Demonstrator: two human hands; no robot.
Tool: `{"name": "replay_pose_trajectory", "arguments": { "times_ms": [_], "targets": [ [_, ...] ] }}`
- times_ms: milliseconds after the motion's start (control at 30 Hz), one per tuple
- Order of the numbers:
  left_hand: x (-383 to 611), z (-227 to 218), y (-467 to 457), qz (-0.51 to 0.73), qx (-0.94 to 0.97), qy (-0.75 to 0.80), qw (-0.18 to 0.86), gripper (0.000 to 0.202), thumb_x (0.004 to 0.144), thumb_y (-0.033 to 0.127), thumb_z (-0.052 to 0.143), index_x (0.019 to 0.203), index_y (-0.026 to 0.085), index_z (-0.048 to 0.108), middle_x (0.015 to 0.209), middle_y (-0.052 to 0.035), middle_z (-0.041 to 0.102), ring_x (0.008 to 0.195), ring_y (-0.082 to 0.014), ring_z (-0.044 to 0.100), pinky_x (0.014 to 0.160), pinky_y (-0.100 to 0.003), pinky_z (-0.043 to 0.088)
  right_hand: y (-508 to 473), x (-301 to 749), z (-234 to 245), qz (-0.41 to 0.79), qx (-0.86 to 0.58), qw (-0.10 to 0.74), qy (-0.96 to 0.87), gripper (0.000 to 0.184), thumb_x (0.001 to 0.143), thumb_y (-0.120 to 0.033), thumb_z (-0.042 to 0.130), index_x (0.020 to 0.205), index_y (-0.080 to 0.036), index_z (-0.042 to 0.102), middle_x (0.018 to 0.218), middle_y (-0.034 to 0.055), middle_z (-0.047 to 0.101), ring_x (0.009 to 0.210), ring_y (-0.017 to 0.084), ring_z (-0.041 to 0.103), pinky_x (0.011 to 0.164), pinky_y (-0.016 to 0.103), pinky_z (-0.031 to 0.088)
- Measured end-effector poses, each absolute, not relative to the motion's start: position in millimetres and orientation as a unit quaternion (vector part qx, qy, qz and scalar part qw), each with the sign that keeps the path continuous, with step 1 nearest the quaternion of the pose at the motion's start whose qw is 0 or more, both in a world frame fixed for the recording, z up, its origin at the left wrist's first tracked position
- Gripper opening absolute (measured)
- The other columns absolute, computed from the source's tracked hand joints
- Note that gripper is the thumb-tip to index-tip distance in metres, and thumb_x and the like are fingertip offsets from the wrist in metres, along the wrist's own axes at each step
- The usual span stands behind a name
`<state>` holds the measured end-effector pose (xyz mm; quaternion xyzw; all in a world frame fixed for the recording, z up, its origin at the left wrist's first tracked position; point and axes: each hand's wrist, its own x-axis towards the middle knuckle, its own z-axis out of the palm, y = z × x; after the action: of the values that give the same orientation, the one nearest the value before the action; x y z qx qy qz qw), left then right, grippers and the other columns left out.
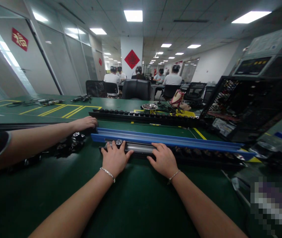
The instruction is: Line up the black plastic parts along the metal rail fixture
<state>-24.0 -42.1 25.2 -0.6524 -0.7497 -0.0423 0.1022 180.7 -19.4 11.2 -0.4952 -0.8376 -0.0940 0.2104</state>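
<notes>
A long black channel with a row of dark round-faced modules lies across the table in front of me, a smooth silver stretch in its middle. My left hand rests on its left part, fingers spread, beside a round black-and-white module. My right hand touches the channel near the silver stretch, its fingers apart and slightly bent. Just behind runs a long blue rail. What lies under my fingertips is partly hidden.
Another person's hand reaches in from the left, near the blue rail's end. Loose black modules lie below that arm. A second black strip, a metal bowl and an open computer case stand farther back and right.
</notes>
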Motion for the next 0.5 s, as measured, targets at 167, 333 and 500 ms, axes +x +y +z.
{"name": "replay_pose_trajectory", "arguments": {
  "times_ms": [167, 333, 500],
  "targets": [
    [-27.9, 31.0, -42.9, -0.026, -0.647, -0.757, 0.091, 0.07, 0.081, 0.066, 0.016, 0.136, 0.026, 0.036, 0.134, -0.022, 0.042, 0.123, -0.0433, 0.034, 0.091, -0.059, 0.029, -19.2, 180.4, 11.1, -0.094, -0.494, 0.214, -0.837, 0.026, 0.079, -0.04, 0.053, 0.088, -0.019, 0.066, 0.123, 0.0083, 0.054, 0.113, 0.025, 0.042, 0.091, 0.04, 0.037],
    [-33.8, 36.0, -40.8, 0.0, -0.634, -0.77, 0.07, 0.071, 0.08, 0.066, 0.016, 0.137, 0.027, 0.032, 0.135, -0.0219, 0.041, 0.123, -0.0431, 0.035, 0.09, -0.057, 0.031, -19.0, 180.8, 11.7, -0.087, -0.491, 0.216, -0.84, 0.025, 0.079, -0.04, 0.054, 0.087, -0.019, 0.066, 0.122, 0.0092, 0.055, 0.113, 0.025, 0.043, 0.091, 0.04, 0.037],
    [-37.5, 38.3, -39.6, 0.007, -0.628, -0.776, 0.056, 0.071, 0.079, 0.068, 0.016, 0.137, 0.029, 0.032, 0.136, -0.0213, 0.04, 0.122, -0.0442, 0.036, 0.089, -0.057, 0.033, -19.3, 181.0, 12.5, -0.084, -0.492, 0.213, -0.84, 0.025, 0.079, -0.04, 0.053, 0.086, -0.019, 0.066, 0.122, 0.009, 0.054, 0.113, 0.025, 0.042, 0.091, 0.04, 0.038]
  ]
}}
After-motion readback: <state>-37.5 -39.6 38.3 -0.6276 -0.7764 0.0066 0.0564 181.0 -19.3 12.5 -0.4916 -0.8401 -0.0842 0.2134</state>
